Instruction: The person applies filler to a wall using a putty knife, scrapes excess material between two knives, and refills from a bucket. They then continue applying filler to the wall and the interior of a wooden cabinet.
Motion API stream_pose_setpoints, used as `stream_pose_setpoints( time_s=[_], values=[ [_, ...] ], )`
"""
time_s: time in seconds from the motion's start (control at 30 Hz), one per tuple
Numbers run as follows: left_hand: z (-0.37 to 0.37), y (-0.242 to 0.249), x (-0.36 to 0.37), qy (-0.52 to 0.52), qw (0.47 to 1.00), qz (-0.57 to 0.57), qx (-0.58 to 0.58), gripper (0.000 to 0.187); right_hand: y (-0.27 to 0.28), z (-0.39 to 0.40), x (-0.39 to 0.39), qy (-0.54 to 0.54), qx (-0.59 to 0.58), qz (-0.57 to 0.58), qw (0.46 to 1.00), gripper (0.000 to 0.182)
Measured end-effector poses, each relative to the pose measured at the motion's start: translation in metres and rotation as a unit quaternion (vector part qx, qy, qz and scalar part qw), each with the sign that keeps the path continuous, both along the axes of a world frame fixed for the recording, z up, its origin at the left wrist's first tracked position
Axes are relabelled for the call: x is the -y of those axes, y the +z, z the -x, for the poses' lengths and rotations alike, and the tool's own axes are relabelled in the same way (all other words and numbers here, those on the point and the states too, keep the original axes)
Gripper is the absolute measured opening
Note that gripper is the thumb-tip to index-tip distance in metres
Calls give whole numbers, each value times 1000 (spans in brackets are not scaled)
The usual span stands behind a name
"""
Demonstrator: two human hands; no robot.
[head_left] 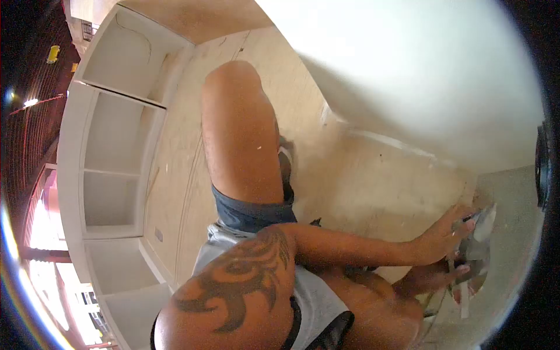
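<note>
My left hand (454,228), at the end of the tattooed arm, is closed at the right side of the view. From its fingers sticks out a putty knife (483,224) with a flat, shiny grey blade, close to the grey wall panel (506,192). Just below, my right hand (431,276) is closed too, its fingers around a flat grey metal tool (477,268), whose exact kind I cannot make out. A pale narrow strip (464,298) shows beneath it. The two tools sit close together; blur hides whether they touch each other or the panel.
Along the left runs a white shelf unit (114,131) with several compartments. My bent knee (233,87) rises over the plywood floor (181,169). A large white panel (408,64) slants across the upper right. A dark round object (542,166) is at the right edge.
</note>
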State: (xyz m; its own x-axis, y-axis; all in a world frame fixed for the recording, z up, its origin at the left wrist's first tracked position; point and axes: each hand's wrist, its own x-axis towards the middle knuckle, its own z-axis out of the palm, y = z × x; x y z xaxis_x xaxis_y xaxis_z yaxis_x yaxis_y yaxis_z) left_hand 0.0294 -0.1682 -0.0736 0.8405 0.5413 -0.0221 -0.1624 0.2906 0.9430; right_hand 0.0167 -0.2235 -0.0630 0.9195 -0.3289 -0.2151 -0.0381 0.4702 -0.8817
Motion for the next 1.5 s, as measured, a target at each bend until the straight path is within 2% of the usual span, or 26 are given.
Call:
stream_pose_setpoints(
  time_s=[0.13, 0.2, 0.23, 0.27, 0.3, 0.33, 0.37, 0.4, 0.5, 0.6, 0.63, 0.7, 0.83, 0.87, 0.93, 0.97, 1.07, 1.13, 1.17, 1.23, 1.27, 1.3, 1.37, 1.4, 1.47, 1.5],
  values=[
    [11, -5, 1, -59, 998, -34, 11, 50, -23, -5, 19, 56, 20, 44, 997, 48],
    [41, 12, -19, -149, 986, 41, -61, 54, -48, -8, 24, 81, 30, 59, 995, 46],
    [60, 13, -30, -126, 981, -135, -57, 55, -77, -19, 42, 82, 27, 59, 994, 46],
    [86, 10, -48, -103, 944, -308, -52, 57, -118, -32, 69, 100, 157, 236, 954, 45],
    [115, 9, -77, -132, 871, -469, -59, 60, -143, -39, 84, 110, 278, 401, 866, 45],
    [148, 21, -108, -183, 815, -539, -107, 64, -144, -41, 87, 107, 274, 400, 868, 45],
    [187, 59, -146, -194, 697, -664, -187, 53, -142, -41, 88, 119, 212, 313, 918, 45],
    [213, 88, -172, -158, 630, -725, -230, 52, -138, -39, 87, 129, 146, 221, 956, 45],
    [276, 140, -194, 5, 509, -779, -367, 37, -141, -36, 85, 170, 109, 184, 962, 45],
    [312, 129, -177, -86, 474, -786, -387, 37, -133, -26, 54, 232, 66, 127, 962, 45],
    [316, 128, -173, -87, 472, -786, -390, 37, -126, -19, 42, 254, 49, 109, 960, 45],
    [317, 125, -166, -152, 522, -738, -399, 34, -118, -9, 23, 290, 19, 68, 954, 44],
    [317, 141, -170, -241, 543, -715, -368, 29, -112, -10, 12, 348, -28, -16, 937, 44],
    [316, 145, -178, -241, 540, -717, -369, 29, -112, -10, 9, 365, -41, -37, 929, 44],
    [294, 161, -187, -96, 450, -795, -395, 28, -111, -10, 6, 401, -68, -78, 910, 44],
    [291, 161, -181, -95, 448, -795, -398, 28, -111, -11, 6, 421, -82, -97, 898, 44],
    [307, 145, -154, -147, 483, -756, -415, 27, -108, -15, 9, 475, -124, -148, 859, 43],
    [347, 119, -150, -328, 612, -607, -387, 34, -111, -12, 3, 507, -145, -179, 831, 43],
    [345, 120, -153, -327, 613, -608, -384, 34, -104, -9, -7, 507, -142, -177, 832, 43],
    [334, 131, -166, -242, 568, -680, -396, 33, -82, 0, -36, 663, -95, -120, 732, 37],
    [325, 130, -174, -161, 539, -729, -390, 34, -79, 6, -56, 671, -178, -134, 707, 37],
    [313, 133, -177, -164, 540, -727, -391, 34, -78, 14, -75, 674, -260, -148, 675, 37],
    [293, 143, -183, -137, 487, -736, -450, 31, -75, 38, -107, 703, -249, -251, 617, 39],
    [295, 143, -181, -138, 486, -737, -448, 31, -80, 47, -120, 702, -248, -252, 618, 39],
    [311, 144, -173, -233, 517, -699, -435, 26, -89, 65, -138, 764, -316, -260, 498, 42],
    [325, 142, -171, -233, 514, -701, -436, 26, -81, 72, -141, 764, -314, -263, 498, 42]
  ],
)
